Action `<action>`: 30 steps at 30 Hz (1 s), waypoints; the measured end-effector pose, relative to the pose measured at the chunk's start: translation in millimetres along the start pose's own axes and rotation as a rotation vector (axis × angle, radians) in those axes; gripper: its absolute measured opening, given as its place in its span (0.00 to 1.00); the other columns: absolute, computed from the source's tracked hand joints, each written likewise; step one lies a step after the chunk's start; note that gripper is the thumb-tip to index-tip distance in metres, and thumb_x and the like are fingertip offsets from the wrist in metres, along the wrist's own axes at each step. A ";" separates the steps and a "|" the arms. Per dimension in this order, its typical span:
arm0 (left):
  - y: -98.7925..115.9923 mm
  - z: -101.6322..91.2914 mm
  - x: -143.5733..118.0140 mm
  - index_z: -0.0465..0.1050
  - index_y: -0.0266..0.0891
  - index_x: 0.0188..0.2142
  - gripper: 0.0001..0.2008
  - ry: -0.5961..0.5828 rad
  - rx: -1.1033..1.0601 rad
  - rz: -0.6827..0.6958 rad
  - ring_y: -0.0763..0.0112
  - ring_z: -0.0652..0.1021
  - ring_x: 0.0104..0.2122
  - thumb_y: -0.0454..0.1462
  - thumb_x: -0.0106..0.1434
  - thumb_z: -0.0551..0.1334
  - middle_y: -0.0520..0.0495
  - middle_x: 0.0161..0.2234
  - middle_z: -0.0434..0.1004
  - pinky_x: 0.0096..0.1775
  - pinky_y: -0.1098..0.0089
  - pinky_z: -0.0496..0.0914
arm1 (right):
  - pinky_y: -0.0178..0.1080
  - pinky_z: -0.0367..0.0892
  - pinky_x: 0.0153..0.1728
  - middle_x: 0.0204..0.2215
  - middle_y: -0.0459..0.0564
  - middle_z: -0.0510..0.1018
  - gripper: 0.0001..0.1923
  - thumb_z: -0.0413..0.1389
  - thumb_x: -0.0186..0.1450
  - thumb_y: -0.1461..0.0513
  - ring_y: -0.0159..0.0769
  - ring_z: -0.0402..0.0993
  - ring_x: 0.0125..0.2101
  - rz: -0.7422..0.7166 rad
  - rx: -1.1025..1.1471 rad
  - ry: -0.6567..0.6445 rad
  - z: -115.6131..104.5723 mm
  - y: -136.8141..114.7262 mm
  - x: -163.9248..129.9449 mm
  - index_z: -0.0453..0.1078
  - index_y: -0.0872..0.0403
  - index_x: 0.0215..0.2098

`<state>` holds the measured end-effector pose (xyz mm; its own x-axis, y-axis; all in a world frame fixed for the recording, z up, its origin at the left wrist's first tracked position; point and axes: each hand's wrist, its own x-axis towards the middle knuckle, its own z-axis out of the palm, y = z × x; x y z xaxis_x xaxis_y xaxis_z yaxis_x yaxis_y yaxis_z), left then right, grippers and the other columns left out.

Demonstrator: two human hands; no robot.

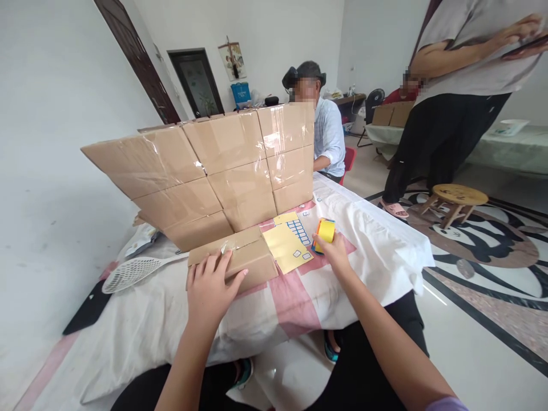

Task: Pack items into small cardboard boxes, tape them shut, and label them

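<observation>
My left hand [213, 291] lies over the near left part of a closed cardboard box [257, 265], its fingers spread across the top. A small block [326, 230], yellow on top with blue and orange edges, is in my right hand [336, 256], gripped from the near side. Between the hands, a yellow paper sheet [280, 248] with rows of blue-outlined rectangles lies by the box's right end. A few small white pieces with blue outlines [306, 256] rest on it. The underside of the block is hidden.
A wall of taped cardboard boxes [240, 171] stands across the table. A white slotted spoon [137, 271] lies at left near a black flat object [88, 308]. A person [329, 134] sits behind the boxes; another person [462, 74] stands at right near a wooden stool [460, 196].
</observation>
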<state>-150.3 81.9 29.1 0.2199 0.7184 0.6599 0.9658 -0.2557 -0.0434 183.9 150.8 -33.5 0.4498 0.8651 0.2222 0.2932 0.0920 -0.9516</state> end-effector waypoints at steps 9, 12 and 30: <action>1.2 0.1 -0.9 0.75 0.39 0.57 0.27 -0.010 0.007 -0.006 0.40 0.76 0.53 0.52 0.66 0.61 0.34 0.52 0.79 0.58 0.45 0.63 | 0.50 0.72 0.44 0.40 0.56 0.80 0.28 0.60 0.56 0.51 0.51 0.77 0.41 -0.055 -0.248 0.142 -19.6 -1.8 6.0 0.70 0.55 0.52; 0.1 1.1 -1.8 0.75 0.39 0.56 0.27 0.009 0.014 0.002 0.40 0.77 0.52 0.53 0.67 0.61 0.34 0.52 0.79 0.56 0.45 0.64 | 0.52 0.71 0.48 0.45 0.58 0.80 0.29 0.57 0.59 0.51 0.50 0.77 0.43 -0.086 -0.184 0.186 -23.2 1.3 9.5 0.70 0.56 0.55; 135.4 -8.7 41.2 0.71 0.42 0.57 0.27 -0.210 -0.473 0.140 0.52 0.82 0.47 0.47 0.61 0.70 0.41 0.48 0.84 0.63 0.46 0.64 | 0.46 0.72 0.39 0.39 0.50 0.78 0.26 0.49 0.53 0.63 0.44 0.77 0.37 -0.785 -0.002 -0.143 -45.4 -45.7 -28.4 0.69 0.49 0.51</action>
<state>-11.7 71.3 56.9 0.4116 0.7584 0.5053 0.7684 -0.5870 0.2550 196.0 99.6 13.3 -0.0011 0.6031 0.7977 0.4808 0.6997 -0.5284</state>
